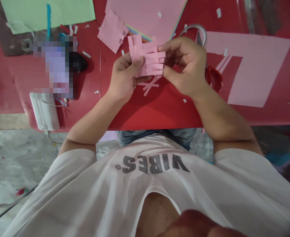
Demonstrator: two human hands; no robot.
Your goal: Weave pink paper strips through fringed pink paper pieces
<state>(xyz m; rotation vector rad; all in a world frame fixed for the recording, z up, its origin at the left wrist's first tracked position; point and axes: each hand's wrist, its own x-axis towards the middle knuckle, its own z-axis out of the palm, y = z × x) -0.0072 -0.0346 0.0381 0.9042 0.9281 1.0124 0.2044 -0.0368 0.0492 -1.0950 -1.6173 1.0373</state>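
"Where's the way past the right grip [184,65]?"

"Toward the near edge of the surface [159,113]. Just red there, with crossed paper strips [150,86] lying flat under the hands."

"And outward?"

"Red-handled scissors [213,78] sit right beside it and block that side."

"The left grip [126,77]?"

"Open red runs outward toward the black mouse [79,62], with only a small paper scrap [96,92] between."
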